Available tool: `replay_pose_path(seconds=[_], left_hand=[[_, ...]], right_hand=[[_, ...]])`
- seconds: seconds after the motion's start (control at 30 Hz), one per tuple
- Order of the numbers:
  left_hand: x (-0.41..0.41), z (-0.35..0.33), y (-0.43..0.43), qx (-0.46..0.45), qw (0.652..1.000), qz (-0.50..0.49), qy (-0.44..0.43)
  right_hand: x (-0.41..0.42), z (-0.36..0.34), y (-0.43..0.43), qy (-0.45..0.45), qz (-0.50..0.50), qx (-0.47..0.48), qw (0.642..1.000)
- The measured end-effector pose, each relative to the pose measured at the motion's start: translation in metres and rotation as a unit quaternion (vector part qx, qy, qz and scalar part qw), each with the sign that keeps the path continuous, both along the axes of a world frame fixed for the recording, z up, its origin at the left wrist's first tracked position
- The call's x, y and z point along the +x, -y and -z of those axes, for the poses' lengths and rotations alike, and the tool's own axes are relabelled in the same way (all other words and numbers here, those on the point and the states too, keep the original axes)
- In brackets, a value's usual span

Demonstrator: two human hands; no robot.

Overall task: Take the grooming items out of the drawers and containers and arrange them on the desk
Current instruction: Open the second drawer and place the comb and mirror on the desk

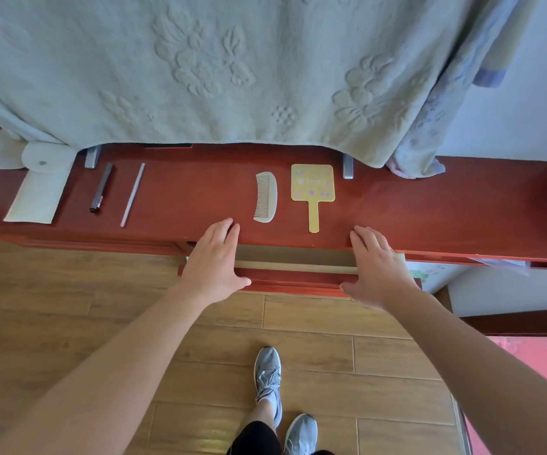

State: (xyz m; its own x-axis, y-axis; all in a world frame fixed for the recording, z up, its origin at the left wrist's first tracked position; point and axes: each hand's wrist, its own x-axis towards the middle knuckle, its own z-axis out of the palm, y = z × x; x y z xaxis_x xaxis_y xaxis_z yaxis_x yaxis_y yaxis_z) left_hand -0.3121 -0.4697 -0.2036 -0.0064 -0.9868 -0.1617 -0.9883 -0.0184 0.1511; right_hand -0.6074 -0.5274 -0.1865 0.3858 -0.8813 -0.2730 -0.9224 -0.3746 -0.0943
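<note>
On the red-brown desk (186, 195) lie a pale curved comb (266, 197) and, right of it, a yellow hand mirror (313, 188) face down. Further left lie a thin pale stick (132, 194), a dark slim tube (101, 187) and a cream pouch (40, 185). Below the desk's front edge a red drawer (295, 280) stands slightly pulled out; what shows of its inside looks bare. My left hand (214, 261) lies flat over the drawer's left end with straight fingers reaching the desk edge. My right hand (377, 264) lies flat over its right end.
A large pale green embossed blanket (219, 67) hangs over whatever stands at the back of the desk, with two metal feet (92, 156) showing under it. A second drawer (495, 261) at the right is partly out. Wooden floor and my grey shoes (268, 377) lie below.
</note>
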Motion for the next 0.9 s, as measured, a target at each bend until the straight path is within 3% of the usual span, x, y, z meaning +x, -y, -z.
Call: replay_pose_path(seconds=[0.27,0.9], left_hand=[[0.002,0.004,0.001,-0.041,0.999,-0.002,0.018],[0.006,0.039,0.027,-0.218,0.976,-0.021,-0.001]], right_hand=[[-0.001,0.009,0.004,0.018,0.011,-0.021,1.000],[0.005,0.059,0.012,0.158,0.053,-0.235,0.958]])
